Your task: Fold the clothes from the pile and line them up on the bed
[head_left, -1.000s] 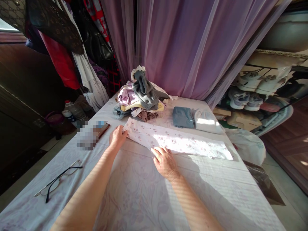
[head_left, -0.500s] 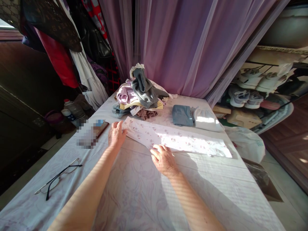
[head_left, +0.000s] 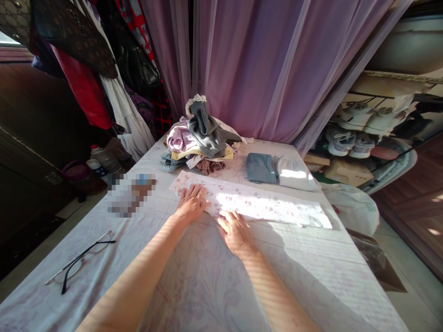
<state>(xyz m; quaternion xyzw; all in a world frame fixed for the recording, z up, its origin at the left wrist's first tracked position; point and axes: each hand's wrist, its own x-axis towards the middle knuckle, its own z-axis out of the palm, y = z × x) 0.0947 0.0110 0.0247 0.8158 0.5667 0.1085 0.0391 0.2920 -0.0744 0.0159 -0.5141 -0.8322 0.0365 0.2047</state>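
"Where's the cloth (head_left: 270, 205)?"
"Under the left hand (head_left: 191, 204), fingers slightly spread; the right hand (head_left: 236, 233) touches its near edge, pinch unclear."
"Step?"
"Smoothing, I'd judge; next calls for gripping an edge."

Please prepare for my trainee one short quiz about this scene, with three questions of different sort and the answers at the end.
1. True or false: the eyeglasses lie on the tablecloth, apart from the heap of clothes.
2. Which thing lies just to the right of the folded blue-grey garment?
a) the eyeglasses
b) the plain white garment
c) the heap of clothes
3. Fill in one word: the left hand rests on the patterned garment, while the right hand is at its ____ edge, on the wearer's side.

Key:
1. True
2. b
3. near
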